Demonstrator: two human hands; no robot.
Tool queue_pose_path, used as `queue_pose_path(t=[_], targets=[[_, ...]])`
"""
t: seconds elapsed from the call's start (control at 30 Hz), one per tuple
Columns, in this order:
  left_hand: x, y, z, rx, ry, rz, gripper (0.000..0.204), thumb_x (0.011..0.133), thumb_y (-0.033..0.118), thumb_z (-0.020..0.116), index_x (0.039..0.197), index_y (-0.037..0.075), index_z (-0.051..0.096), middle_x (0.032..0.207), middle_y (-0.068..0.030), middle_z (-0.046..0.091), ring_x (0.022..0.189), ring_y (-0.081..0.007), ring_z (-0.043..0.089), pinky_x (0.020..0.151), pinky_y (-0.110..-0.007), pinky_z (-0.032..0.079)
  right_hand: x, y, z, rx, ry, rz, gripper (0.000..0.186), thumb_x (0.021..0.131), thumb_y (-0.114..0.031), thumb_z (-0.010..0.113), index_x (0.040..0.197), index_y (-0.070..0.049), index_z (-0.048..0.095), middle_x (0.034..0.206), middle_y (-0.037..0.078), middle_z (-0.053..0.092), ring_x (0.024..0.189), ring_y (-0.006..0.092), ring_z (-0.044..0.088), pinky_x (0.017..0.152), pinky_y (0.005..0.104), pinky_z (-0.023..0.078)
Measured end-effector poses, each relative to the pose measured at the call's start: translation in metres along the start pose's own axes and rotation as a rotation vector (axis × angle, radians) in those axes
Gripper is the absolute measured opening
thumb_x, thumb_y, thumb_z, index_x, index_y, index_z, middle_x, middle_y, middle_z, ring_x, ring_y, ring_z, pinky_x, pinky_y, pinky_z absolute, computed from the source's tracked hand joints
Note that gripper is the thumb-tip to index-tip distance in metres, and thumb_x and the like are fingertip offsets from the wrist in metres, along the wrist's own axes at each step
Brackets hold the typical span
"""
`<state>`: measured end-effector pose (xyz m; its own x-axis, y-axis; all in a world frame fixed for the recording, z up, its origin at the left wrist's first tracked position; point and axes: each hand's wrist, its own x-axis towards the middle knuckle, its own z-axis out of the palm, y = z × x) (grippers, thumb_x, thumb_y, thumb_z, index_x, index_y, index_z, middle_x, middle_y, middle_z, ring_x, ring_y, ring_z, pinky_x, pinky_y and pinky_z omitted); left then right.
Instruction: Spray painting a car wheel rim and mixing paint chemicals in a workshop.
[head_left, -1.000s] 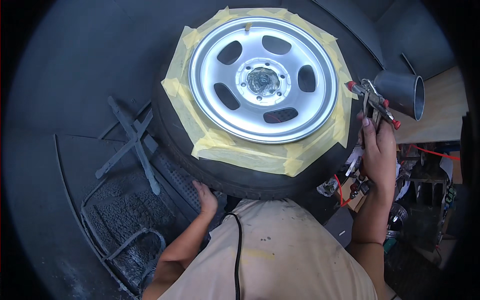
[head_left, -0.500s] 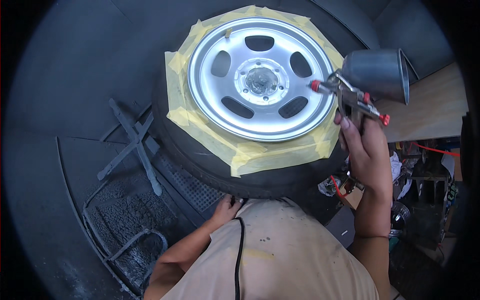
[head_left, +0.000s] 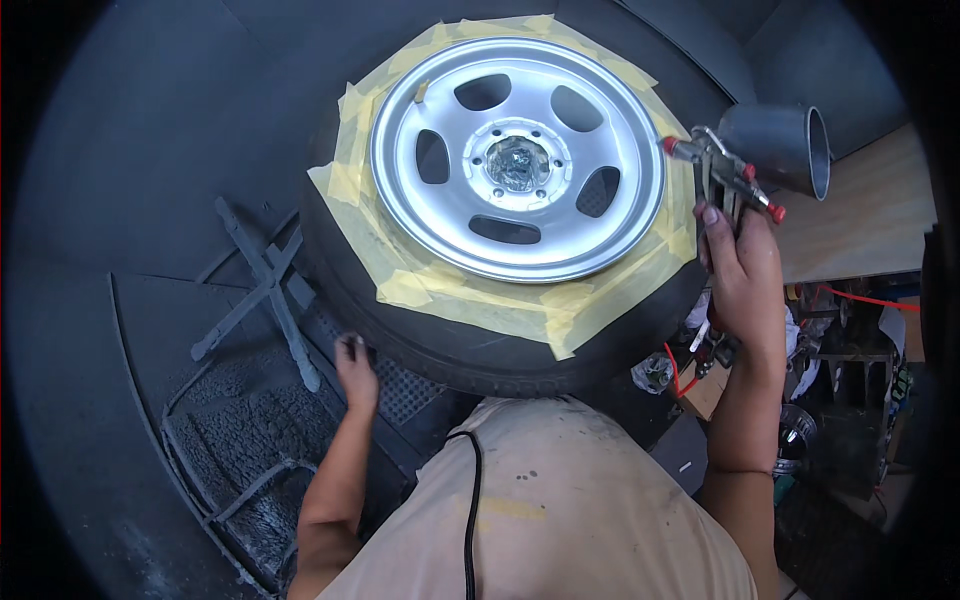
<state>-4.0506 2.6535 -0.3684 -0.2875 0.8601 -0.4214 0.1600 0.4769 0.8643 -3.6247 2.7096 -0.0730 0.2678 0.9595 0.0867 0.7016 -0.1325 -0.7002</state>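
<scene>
A silver wheel rim, ringed by yellow masking paper and seated in a black tyre, fills the upper middle. A small taped piece stands at the rim's upper left. My right hand is closed round a spray gun with red knobs and a grey metal cup, held at the rim's right side with its nozzle toward the wheel. My left hand is at the tyre's lower-left edge, fingers curled against it; their tips are partly indistinct.
A dark cross-shaped stand lies left, above a rough coated mat and loops of tubing. At right are a wooden board, a cluttered shelf and red hoses. My shirt, with a black cord, fills the bottom middle.
The wheel has turned anticlockwise. The spray gun moved left over the rim, then back slightly rightward. My left hand dropped inward, then moved out to the left along the tyre.
</scene>
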Motion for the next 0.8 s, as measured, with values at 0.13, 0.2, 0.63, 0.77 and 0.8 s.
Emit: queue_pose_path(t=[0.13, 0.2, 0.63, 0.77, 0.8], targets=[[0.035, 0.021, -0.013, -0.125, 0.206, 0.362, 0.019, 0.098, 0.004, 0.05, 0.115, 0.003, 0.054, 0.111, -0.009, 0.057, 0.097, -0.0165, 0.052, 0.091, -0.029, 0.042, -0.006, -0.021, 0.007, 0.187, -0.143, 0.054, 0.017, 0.101, -0.009, 0.053, 0.105, 0.006, 0.06, 0.073, 0.004, 0.054, 0.061, 0.0103, 0.045, 0.056, 0.0254, 0.039], [0.038, 0.026, -0.008, -0.128, 0.205, 0.487, 0.02, 0.096, 0.003, 0.05, 0.116, 0.004, 0.053, 0.11, -0.0083, 0.055, 0.094, -0.0155, 0.051, 0.087, -0.027, 0.042, -0.003, -0.022, 0.01, 0.134, -0.216, 0.07, 0.018, 0.101, -0.011, 0.053, 0.104, 0.005, 0.061, 0.072, 0.006, 0.056, 0.062, 0.0131, 0.048, 0.057, 0.0283, 0.041], [0.007, 0.019, -0.012, 0.025, -0.164, 0.62, 0.02, 0.08, 0.0, 0.056, 0.099, 0.005, 0.05, 0.095, -0.0093, 0.052, 0.082, -0.0189, 0.047, 0.078, -0.028, 0.041, 0.01, -0.033, 0.043, -0.124, -0.102, 0.102, 0.02, 0.101, -0.012, 0.054, 0.102, 0.006, 0.061, 0.081, 0.012, 0.061, 0.065, 0.0193, 0.054, 0.061, 0.0341, 0.046], [-0.003, 0.038, -0.007, 0.112, -0.242, 0.694, 0.015, 0.076, 0.0, 0.058, 0.09, 0.004, 0.054, 0.081, -0.0089, 0.054, 0.071, -0.0217, 0.048, 0.07, -0.03, 0.042, 0.015, -0.05, 0.054, 0.195, -0.386, 0.101, 0.022, 0.101, -0.014, 0.054, 0.101, 0.007, 0.06, 0.082, 0.013, 0.062, 0.067, 0.0215, 0.055, 0.063, 0.0365, 0.047], [-0.008, 0.045, -0.006, 0.134, -0.279, 0.694, 0.015, 0.075, 0.0, 0.06, 0.089, 0.003, 0.057, 0.082, -0.0094, 0.056, 0.07, -0.0227, 0.049, 0.068, -0.031, 0.043, 0.018, -0.052, 0.058, 0.193, -0.385, 0.104, 0.022, 0.101, -0.014, 0.054, 0.101, 0.007, 0.06, 0.082, 0.013, 0.062, 0.067, 0.0215, 0.055, 0.063, 0.0365, 0.047]])
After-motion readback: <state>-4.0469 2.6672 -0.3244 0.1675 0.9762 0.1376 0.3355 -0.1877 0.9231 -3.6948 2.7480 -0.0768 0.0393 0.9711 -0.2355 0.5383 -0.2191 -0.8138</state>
